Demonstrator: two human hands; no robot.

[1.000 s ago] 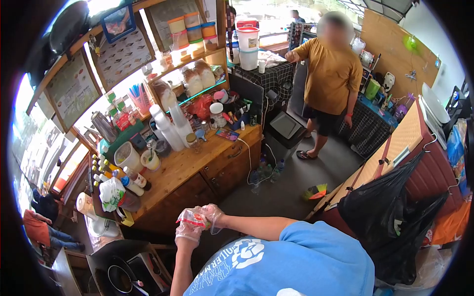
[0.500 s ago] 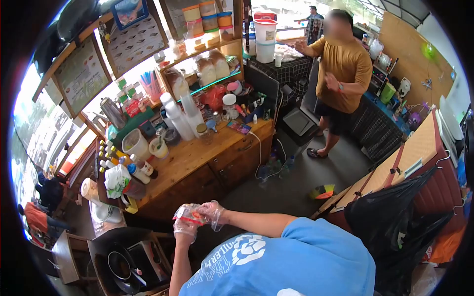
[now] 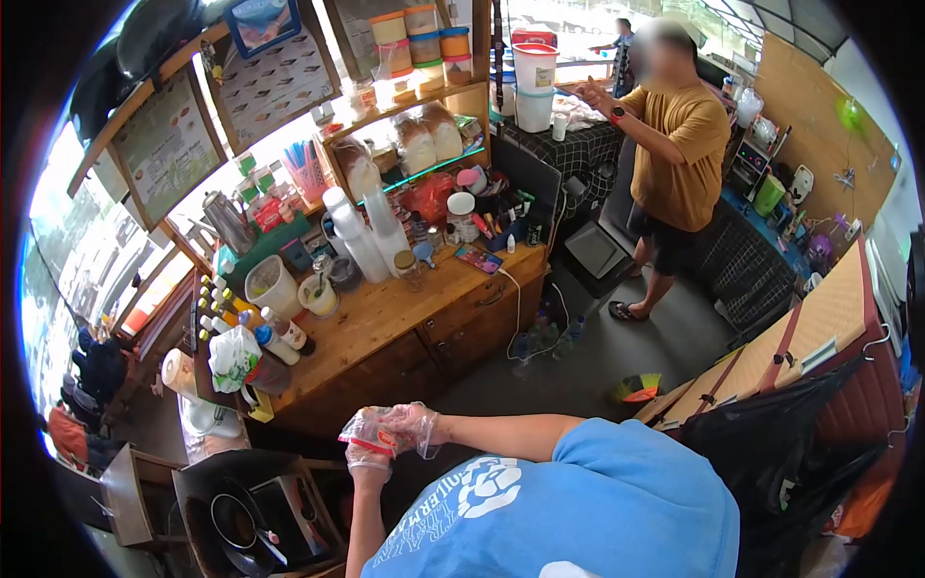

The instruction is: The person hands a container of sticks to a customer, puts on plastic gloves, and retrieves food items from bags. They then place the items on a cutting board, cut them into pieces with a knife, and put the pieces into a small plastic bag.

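Observation:
My left hand [image 3: 366,457], in a clear plastic glove, grips the lower side of a small clear plastic packet with red print [image 3: 369,432]. My right hand [image 3: 412,424], gloved the same way, is closed at the packet's other side, touching it. Both hands are held together in front of the wooden counter [image 3: 356,337]. Glove film and the packet overlap, so the fingertips and the packet's contents are hard to make out. Below and left of my hands sits a black pan [image 3: 234,520] on a stove.
Bottles [image 3: 279,332], a white tub [image 3: 273,286], stacked cups [image 3: 356,241] and a phone [image 3: 478,258] stand or lie on the counter. Another person [image 3: 674,144] stands at the back right. A partition [image 3: 771,337] with black bags flanks the right.
The packet has turned slightly between my hands, which stay close together. Across the room, the other person has brought both hands together and turned leftward. The view has shifted slightly.

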